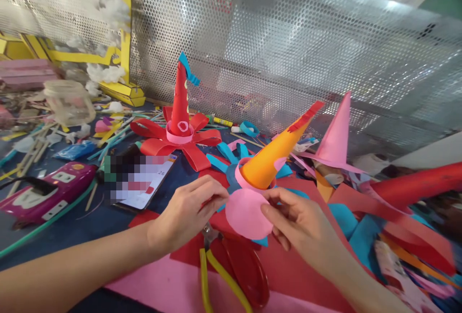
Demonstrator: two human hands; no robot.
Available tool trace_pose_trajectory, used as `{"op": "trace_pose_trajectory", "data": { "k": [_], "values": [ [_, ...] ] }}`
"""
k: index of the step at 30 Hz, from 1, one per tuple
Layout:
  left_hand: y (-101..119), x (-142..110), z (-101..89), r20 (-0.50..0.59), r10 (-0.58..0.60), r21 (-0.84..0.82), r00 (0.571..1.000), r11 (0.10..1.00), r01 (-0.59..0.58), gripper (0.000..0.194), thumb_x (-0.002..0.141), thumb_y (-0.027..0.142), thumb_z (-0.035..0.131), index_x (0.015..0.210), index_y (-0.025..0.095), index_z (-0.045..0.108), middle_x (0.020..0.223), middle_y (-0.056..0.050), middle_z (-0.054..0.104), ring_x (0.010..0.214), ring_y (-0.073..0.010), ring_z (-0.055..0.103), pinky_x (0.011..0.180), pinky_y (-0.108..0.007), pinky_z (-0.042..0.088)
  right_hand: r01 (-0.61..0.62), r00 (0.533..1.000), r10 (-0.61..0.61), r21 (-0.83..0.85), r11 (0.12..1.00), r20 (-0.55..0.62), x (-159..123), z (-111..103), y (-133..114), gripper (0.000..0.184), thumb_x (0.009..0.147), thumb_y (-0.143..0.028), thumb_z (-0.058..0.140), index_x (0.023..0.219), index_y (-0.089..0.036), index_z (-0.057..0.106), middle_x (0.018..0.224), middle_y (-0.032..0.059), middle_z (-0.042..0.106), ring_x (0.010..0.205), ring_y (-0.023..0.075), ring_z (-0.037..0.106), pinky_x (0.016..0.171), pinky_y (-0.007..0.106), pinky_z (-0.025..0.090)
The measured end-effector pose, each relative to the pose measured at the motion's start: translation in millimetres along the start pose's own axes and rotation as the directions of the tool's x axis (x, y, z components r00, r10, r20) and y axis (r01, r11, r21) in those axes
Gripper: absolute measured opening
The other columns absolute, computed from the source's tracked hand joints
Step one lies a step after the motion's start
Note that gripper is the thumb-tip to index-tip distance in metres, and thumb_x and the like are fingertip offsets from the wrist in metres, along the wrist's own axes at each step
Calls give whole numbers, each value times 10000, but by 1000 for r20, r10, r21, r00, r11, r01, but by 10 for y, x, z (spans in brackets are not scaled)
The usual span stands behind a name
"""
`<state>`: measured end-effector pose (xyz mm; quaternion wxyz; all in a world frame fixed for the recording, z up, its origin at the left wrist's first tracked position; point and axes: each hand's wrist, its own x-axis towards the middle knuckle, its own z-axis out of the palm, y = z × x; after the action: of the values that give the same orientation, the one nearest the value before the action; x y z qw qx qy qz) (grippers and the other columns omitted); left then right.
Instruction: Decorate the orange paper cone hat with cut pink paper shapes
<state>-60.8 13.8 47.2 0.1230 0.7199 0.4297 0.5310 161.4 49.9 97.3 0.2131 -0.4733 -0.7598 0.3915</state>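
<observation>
My right hand (298, 217) pinches a round pink paper disc (247, 214) at its right edge between thumb and fingers. My left hand (193, 209) is closed, its fingertips pinched at the disc's left edge. Just behind the disc, an orange paper cone (272, 154) with a red tip leans to the right, a pink band around its base and blue strips about it. Below my hands lie a yellow-handled tool (204, 274), perhaps pliers, and a red looped handle (249, 274). Red paper (299, 265) and pink paper (159, 286) are spread underneath.
A red cone (180, 106) with red loops stands behind. To its right are a pink cone (335, 135) and a long red cone (418, 185). A phone (144, 183), a purple power strip (54, 190) and a plastic jar (68, 101) are leftward. A perforated metal panel (270, 53) rises behind.
</observation>
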Motion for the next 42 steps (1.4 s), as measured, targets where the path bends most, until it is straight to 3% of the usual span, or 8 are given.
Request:
{"op": "trace_pose_trajectory", "data": {
  "k": [4,7,11,14,16,22,27,42],
  "values": [
    [30,-10,29,183,-307,-326,934,877,352,164,883,264,512,787,150,581,564,24,602,468,-90,579,429,-168,459,1,999,6,143,990,-48,89,3,-42,235,867,-409,544,991,-210,531,687,-37,545,370,59,469,365,192,360],
    [63,-5,26,426,-316,-397,848,776,489,366,945,354,358,697,144,526,470,22,560,405,-98,573,385,-170,436,75,992,-63,102,992,-110,126,-4,-108,292,869,-364,533,1135,-245,521,775,-14,581,390,65,477,346,194,374],
    [28,-2,-17,119,-36,-30,992,999,40,399,931,345,426,583,157,477,460,33,527,406,-75,506,411,-188,370,217,966,-234,-141,966,-113,96,-22,-155,280,906,-286,456,1160,-263,573,529,-41,481,427,119,457,392,228,373],
    [-9,6,-87,22,384,415,923,837,-358,394,890,282,529,522,156,466,459,26,490,422,-82,434,447,-246,310,358,914,-392,-245,901,-105,54,-7,-128,258,920,-244,428,1111,-291,594,720,6,574,544,133,498,461,248,401],
    [-10,11,-129,79,485,528,871,721,-449,367,880,246,544,529,157,484,457,20,480,430,-97,418,456,-272,287,400,898,-434,-270,876,-78,31,21,-105,213,922,-226,436,1044,-284,600,835,17,589,621,132,523,506,245,418],
    [-2,4,-123,107,477,564,872,693,-449,349,911,243,486,571,165,480,482,17,483,451,-109,406,467,-288,269,469,876,-480,-310,827,47,20,138,-189,107,896,-231,519,793,-222,543,700,-16,515,620,120,467,559,257,372],
    [-43,-11,-46,69,494,541,867,711,-448,447,959,292,367,530,177,416,461,31,421,420,-99,343,450,-288,256,329,927,-299,-104,939,226,93,203,-342,298,947,-310,419,670,-201,426,641,-44,385,567,100,346,496,253,277],
    [-56,-43,-13,80,533,519,843,699,-491,497,978,309,250,529,179,419,465,7,432,430,-117,341,432,-296,259,93,917,-143,150,984,373,136,237,-460,218,896,-293,501,711,-178,490,652,-56,417,583,80,340,512,222,273]
  ]
}}
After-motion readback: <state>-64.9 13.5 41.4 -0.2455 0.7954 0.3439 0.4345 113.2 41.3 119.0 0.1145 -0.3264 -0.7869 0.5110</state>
